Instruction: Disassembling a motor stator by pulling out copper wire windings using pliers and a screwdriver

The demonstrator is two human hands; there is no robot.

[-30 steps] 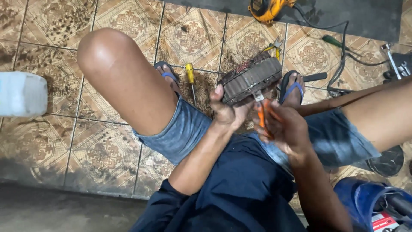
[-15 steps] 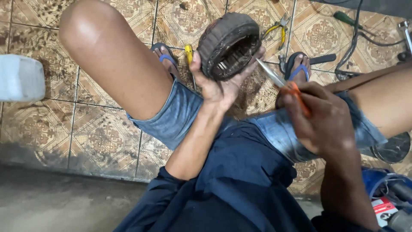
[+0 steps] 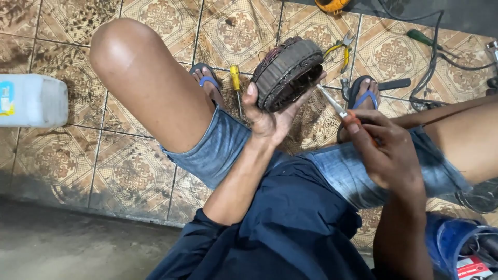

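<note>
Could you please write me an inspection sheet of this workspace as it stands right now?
Surface: patterned floor tiles, stained and dusty.
Job's things: round motor stator with copper windings, held up on edge; orange-handled screwdriver, its tip pointed at the stator's rim.
Clutter: yellow-handled screwdriver and yellow-handled pliers on the tiles; white plastic jug at the left; green-handled tool at the upper right.
Grippers: left hand grips the stator from below; right hand holds the orange-handled screwdriver.
Cables: black cables loop across the tiles at the upper right.
Surroundings: bare concrete strip beside the tiles; blue container at the lower right.
</note>
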